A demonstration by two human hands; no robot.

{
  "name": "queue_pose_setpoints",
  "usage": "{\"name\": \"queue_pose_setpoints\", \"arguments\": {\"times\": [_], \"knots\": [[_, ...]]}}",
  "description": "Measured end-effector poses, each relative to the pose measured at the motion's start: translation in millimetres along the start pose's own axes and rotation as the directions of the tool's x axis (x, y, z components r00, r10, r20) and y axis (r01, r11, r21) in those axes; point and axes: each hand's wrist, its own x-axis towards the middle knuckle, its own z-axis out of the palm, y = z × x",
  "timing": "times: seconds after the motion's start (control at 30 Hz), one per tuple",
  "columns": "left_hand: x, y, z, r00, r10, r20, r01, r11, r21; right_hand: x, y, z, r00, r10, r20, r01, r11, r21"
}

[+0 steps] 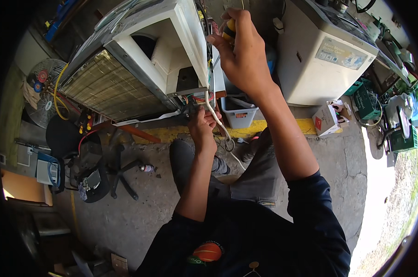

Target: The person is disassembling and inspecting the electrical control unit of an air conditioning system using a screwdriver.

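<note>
An opened window air conditioner (125, 87) with a dusty finned coil stands before me, its pale housing showing a hollow compartment. My right hand (246, 60) is raised at its right side, closed round the yellow-and-black handle of a screwdriver (229, 30). The shaft points down along the unit's edge. Lower down, my left hand (203, 128) is closed beside the unit's lower corner, next to coloured wires (200, 99) and a dark part. A white power cord (212, 111) passes by its fingers and hangs toward the floor. What those fingers grip is hidden.
A grey plastic bin (239, 116) sits beneath the unit's right side. Further right stand a white washing machine (315, 60) and an open carton (326, 121). To the left are a fan (47, 92), a wheeled chair base (121, 171) and a small bottle (147, 168) on the floor.
</note>
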Motion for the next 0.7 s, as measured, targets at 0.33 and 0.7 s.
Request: {"name": "queue_pose_setpoints", "arguments": {"times": [0.33,0.7], "knots": [[-0.8,-5.1,-1.7,0.996,0.088,0.034,-0.089,0.996,0.026,-27.2,34.5,-21.9,0.811,0.512,-0.282,-0.449,0.855,0.261],[-11.6,-10.1,15.5,0.976,0.209,-0.052,-0.200,0.968,0.151,-118.3,87.2,-49.6,0.300,0.919,-0.255,-0.471,0.375,0.798]]}}
